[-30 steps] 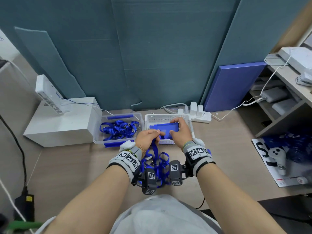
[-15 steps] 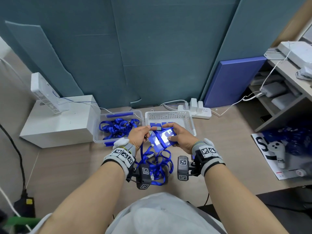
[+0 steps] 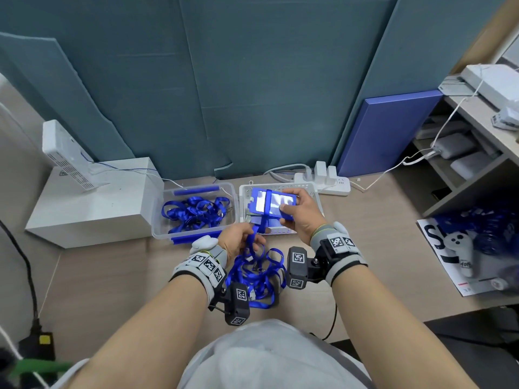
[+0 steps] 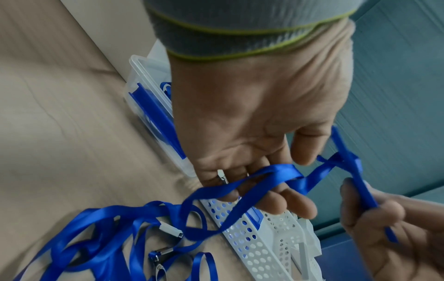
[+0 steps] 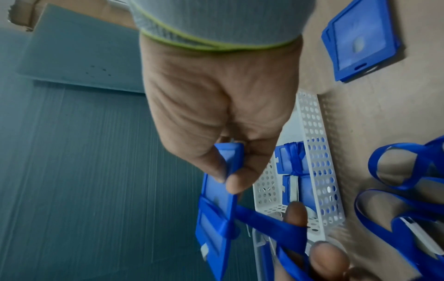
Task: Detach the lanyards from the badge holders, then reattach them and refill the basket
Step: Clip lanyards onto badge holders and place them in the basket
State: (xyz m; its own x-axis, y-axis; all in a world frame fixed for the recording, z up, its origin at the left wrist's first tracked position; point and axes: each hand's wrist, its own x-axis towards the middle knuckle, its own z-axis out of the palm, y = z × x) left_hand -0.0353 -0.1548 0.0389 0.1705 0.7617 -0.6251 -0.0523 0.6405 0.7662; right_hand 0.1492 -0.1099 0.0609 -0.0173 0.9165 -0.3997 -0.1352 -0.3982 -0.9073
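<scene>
Blue badge holder [image 3: 273, 202] raised over white perforated basket [image 3: 314, 192], blue lanyard [image 3: 259, 228] wrapped across it.

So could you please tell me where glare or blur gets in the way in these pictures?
Head view: glare whitens the clear window of the blue plastic badge holder. Left wrist view: the blue ribbon lanyard is motion-smeared. Right wrist view: the left hand's fingertips are blurred.

clear bin [image 3: 157, 217] sits left of the basket [image 3: 311, 189], touching | loose lanyards [image 3: 196, 211] in the bin | lanyard pile [image 3: 258, 276] on the desk [image 3: 98, 276] in front of the basket | power strip [image 3: 334, 183] right behind the basket | box [image 3: 92, 203] left of the bin
</scene>
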